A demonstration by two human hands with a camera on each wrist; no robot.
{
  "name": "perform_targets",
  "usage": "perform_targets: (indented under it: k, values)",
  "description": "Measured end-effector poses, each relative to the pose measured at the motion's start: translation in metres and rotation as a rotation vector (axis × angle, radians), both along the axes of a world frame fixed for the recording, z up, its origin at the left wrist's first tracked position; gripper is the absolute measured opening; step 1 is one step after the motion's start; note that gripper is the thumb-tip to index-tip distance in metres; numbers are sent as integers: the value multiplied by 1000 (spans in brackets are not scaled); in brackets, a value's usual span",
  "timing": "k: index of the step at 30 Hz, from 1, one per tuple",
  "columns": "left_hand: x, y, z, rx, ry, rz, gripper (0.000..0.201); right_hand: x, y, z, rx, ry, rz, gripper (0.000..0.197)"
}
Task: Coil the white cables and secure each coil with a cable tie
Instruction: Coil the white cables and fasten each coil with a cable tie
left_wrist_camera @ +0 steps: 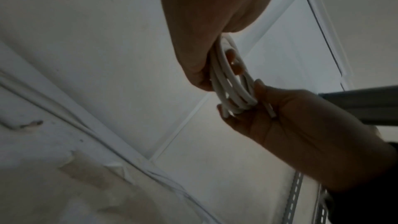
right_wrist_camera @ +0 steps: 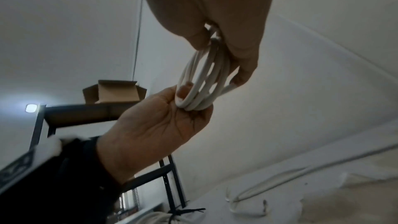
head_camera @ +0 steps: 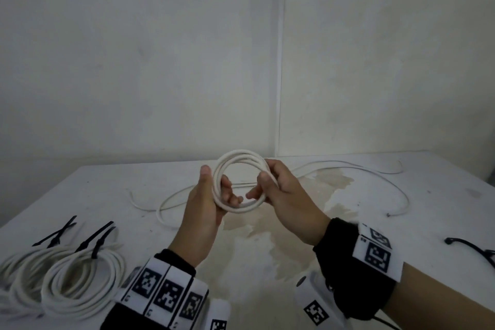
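Note:
Above the table's middle I hold up a white cable coil [head_camera: 241,157] of several loops, one hand on each side. My left hand [head_camera: 221,186] grips its left side, thumb up along the outside and fingers curled through the ring. My right hand [head_camera: 258,187] grips the right side, where a short cable end sticks out past the fingers. The left wrist view shows the coil [left_wrist_camera: 228,83] edge-on between both hands, and so does the right wrist view, with the coil [right_wrist_camera: 200,83] in the middle. No tie is on this coil.
Two tied white coils [head_camera: 80,284] with black cable ties [head_camera: 99,238] lie at the front left of the white, stained table [head_camera: 267,249]. Loose white cables [head_camera: 375,169] trail across the back. A loose black cable tie [head_camera: 471,246] lies at the right edge.

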State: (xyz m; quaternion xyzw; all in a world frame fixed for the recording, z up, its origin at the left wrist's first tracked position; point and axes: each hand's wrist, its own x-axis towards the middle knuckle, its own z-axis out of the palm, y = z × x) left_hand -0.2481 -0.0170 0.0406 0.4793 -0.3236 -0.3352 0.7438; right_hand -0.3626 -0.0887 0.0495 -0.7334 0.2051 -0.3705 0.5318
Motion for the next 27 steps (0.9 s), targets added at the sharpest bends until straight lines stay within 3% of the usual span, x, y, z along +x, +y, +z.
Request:
perform_targets:
  k: [5,10,13,21,25,27]
  values:
    - [5,10,-15,116,-103,-74,41,-4,-12,1,-163,139,-30,10]
    - [11,7,12,307,-139,-230,72,-12,-12,11,-425,361,126,9]
    - [-3,3,14,291,-183,-122,55,-11,-8,15,-438,352,150,15]
    - [-10,-1,10,110,63,59,45,-11,-5,6,-147,159,12,42]
    - [-13,-1,7,42,83,-8,46,-10,-5,9,214,71,93,31]
    - [-12,-1,1,39,79,-71,47,-11,-6,10,249,-6,115,25]
